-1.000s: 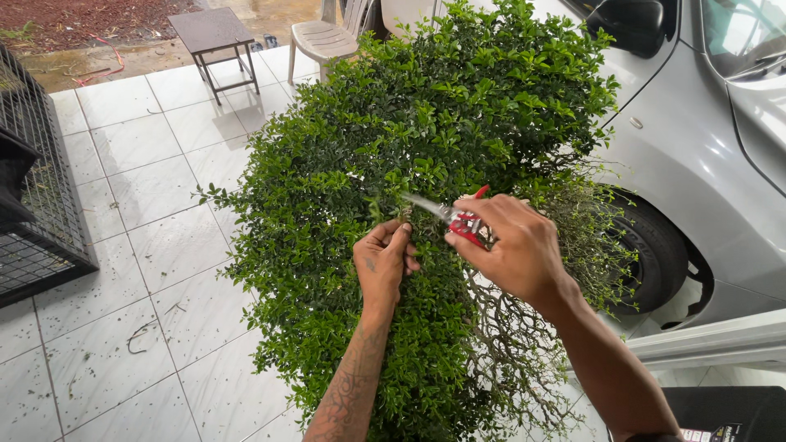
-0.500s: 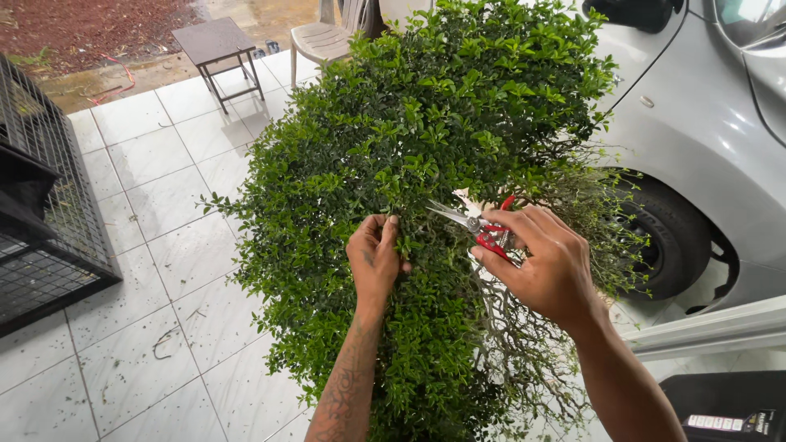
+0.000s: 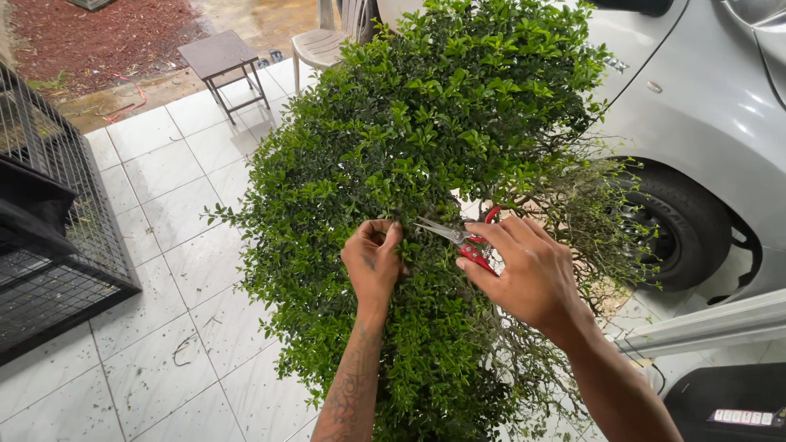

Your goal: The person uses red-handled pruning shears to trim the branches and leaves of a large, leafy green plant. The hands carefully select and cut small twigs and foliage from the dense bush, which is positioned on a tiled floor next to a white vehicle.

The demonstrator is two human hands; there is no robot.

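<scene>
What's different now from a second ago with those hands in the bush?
The right hand and its red-handled shears dropped lower on the bush, blades pointing at the left hand. The left hand stays pinching foliage; the shears stay gripped.

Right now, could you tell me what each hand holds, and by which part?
Right hand holds red-handled shears by the handles; left hand pinches bush foliage.

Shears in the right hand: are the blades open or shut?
Open, slightly. The red-handled shears in the right hand show two silver blades parted toward the tips, pointing at the left hand in the bush.
</scene>
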